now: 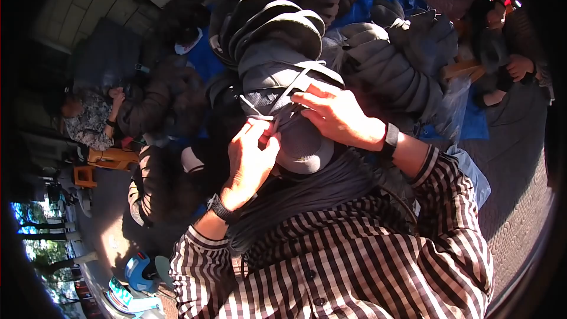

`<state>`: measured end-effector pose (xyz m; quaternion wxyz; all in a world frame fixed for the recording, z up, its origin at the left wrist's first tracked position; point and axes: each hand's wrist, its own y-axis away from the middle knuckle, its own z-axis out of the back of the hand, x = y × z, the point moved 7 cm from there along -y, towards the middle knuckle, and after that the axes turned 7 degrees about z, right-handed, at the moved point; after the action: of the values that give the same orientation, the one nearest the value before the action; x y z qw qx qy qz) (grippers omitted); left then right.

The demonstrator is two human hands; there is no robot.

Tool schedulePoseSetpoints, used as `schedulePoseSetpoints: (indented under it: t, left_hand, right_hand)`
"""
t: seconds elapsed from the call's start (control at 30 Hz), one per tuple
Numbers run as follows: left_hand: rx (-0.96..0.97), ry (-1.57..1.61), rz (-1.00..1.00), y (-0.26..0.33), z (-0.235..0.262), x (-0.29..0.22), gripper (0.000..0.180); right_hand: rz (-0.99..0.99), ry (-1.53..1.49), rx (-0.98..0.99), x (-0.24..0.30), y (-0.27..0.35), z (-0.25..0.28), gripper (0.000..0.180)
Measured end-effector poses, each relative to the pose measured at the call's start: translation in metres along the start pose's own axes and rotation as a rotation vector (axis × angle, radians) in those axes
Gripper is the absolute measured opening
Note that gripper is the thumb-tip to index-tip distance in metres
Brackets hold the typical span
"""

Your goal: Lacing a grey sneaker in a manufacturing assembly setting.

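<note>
A dark grey shoe upper (302, 152) lies over my lap with its rounded toe toward me. Pale grey shoelaces (290, 87) run loosely across its throat. My left hand (253, 156) pinches a lace between thumb and fingers at the left side of the throat. On the right side, my right hand (342, 115) is bent over the upper, its fingertips closed on the edge by the eyelets. Just beyond my hands, a stack of nested dark shoe uppers (277, 29) reaches away from me. The fingertips partly hide the eyelets.
More nested dark uppers (393, 62) lie at the right on a blue tarp (378, 0). A person in a patterned top (88, 121) sits at the left; another person's hand (520, 67) shows at the far right. Orange stools (109, 156) and a blue helmet (140, 270) stand at the left.
</note>
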<state>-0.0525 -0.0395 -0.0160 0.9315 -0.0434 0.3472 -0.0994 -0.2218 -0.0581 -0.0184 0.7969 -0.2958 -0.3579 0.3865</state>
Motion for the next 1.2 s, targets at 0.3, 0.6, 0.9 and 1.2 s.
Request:
schedulePoseSetpoints:
  t: [0.3, 0.6, 0.9, 1.2]
  left_hand:
    - [0.378, 0.388, 0.314, -0.011, 0.023, 0.003, 0.012]
    - [0.561, 0.462, 0.461, -0.015, 0.064, 0.004, 0.015]
    - [0.459, 0.601, 0.582, -0.001, 0.087, 0.013, 0.018]
    - [0.233, 0.7, 0.535, 0.011, 0.154, 0.045, 0.017]
  right_hand:
    - [0.011, 0.193, -0.008, -0.017, -0.001, -0.006, 0.018]
    - [-0.108, -0.079, -0.227, -0.022, -0.003, -0.004, 0.007]
    - [-0.065, -0.1, -0.216, -0.023, 0.017, -0.019, 0.018]
    - [-0.131, -0.202, -0.046, -0.027, 0.016, -0.027, 0.016]
